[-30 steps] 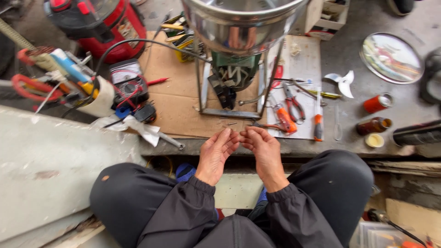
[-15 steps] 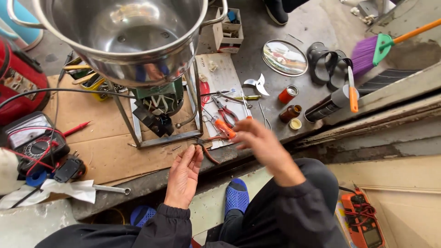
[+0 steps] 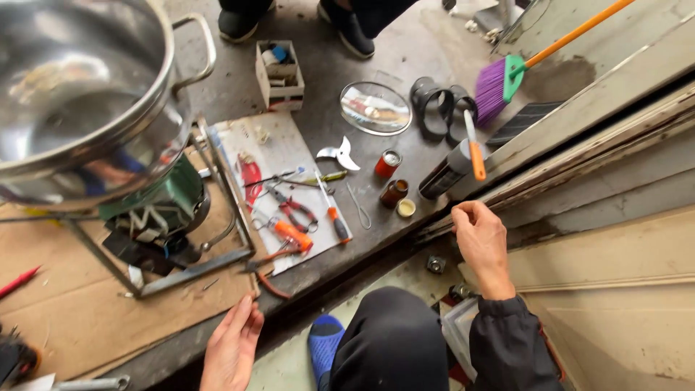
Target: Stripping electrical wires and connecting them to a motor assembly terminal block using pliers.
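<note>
I noted the right hand (image 3: 481, 242) loosely curled and holding nothing, hovering just beside the dark canister (image 3: 445, 171) at the step edge. The left hand (image 3: 233, 346) lay flat and open, empty, at the cardboard's (image 3: 87, 318) rim near the red-handled pliers (image 3: 266, 274). Half a second before, the right hand was over the tools; it had since swung rightward. Around stood the steel pot (image 3: 87, 101) on its frame (image 3: 217, 181), screwdriver (image 3: 331, 210), small jars (image 3: 388, 164), purple broom (image 3: 499, 83)

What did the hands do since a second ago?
They were together at the ledge. The right hand swung out to the right, fingers curled near the caulking gun; the left hand rests open at the cardboard's edge. Pliers and big steel pot stayed put.
</note>
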